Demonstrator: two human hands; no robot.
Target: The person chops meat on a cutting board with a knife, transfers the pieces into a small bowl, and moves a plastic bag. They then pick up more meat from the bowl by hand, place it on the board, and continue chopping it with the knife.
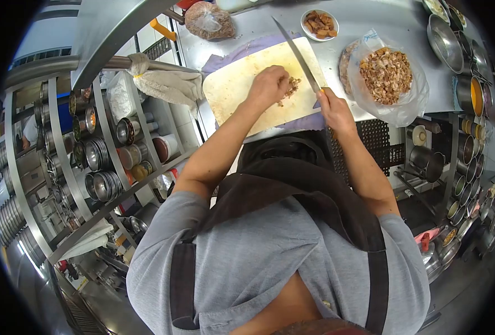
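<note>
On a pale cutting board [230, 89], my left hand [268, 86] rests with curled fingers beside a small heap of chopped brown pieces [292, 88]; what its fingertips hold, if anything, is hidden. My right hand [336, 110] grips the handle of a long knife [299, 53], whose blade points away from me across the board's right part. A purple cloth [239, 53] lies under the board. Right of the board stands an open plastic bag [417, 103] full of chopped brown pieces [386, 76]. Beyond the knife is a white bowl [319, 37] of larger brown chunks [319, 24].
A tied bag of brown bits [209, 21] sits at the back left of the steel counter [364, 14]. A towel [166, 84] hangs on a rail at the left. Metal bowls [445, 44] stand at the far right, and racks of pots flank both sides.
</note>
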